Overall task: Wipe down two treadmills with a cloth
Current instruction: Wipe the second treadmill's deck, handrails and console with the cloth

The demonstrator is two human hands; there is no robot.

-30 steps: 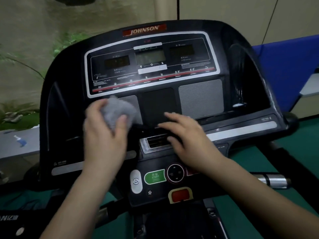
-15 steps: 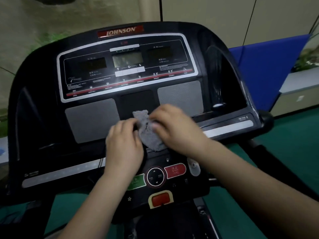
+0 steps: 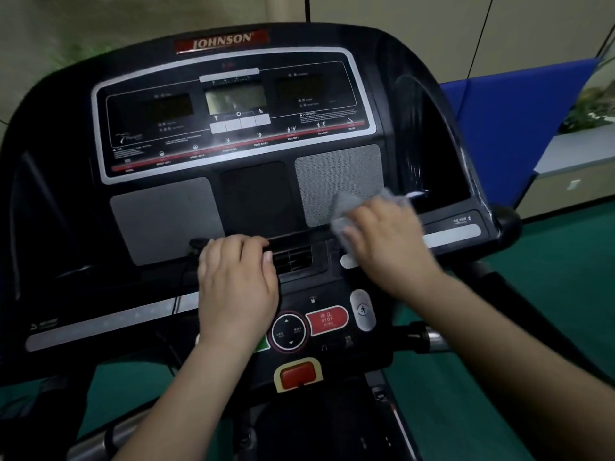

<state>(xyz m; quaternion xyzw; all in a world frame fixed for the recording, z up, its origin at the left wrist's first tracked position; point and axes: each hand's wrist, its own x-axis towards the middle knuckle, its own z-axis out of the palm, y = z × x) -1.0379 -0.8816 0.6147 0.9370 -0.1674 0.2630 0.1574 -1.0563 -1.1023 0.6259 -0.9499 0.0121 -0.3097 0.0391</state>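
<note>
The right hand (image 3: 387, 242) lies palm-down on a grey cloth (image 3: 346, 207), fingers spread over it and pressing it flat against the treadmill console (image 3: 416, 104); the cloth shows beyond the fingertips and at the thumb side, covering the lower right corner of the right speaker grille (image 3: 332, 174) and the ledge below it. The hand and cloth are blurred, so the exact grip cannot be made out beyond the cloth being held under the palm and fingers. The left hand (image 3: 238, 281) holds nothing: it rests on the console with the fingers curled loosely over the edge of the ledge, just beside the small vent (image 3: 294, 259) that sits between the two hands. Beyond the left hand's fingertips is the left speaker grille (image 3: 159, 217), and farther up is the display panel (image 3: 233, 114) with the red brand badge (image 3: 222, 41) above it. Below the left hand's thumb side lies the round arrow pad (image 3: 288, 331), with the red stop button (image 3: 326, 320) just beside it under the right wrist, and a red safety key (image 3: 298, 374) nearer the person between the forearms. A blue panel (image 3: 506, 128) stands well beyond the right hand.
</note>
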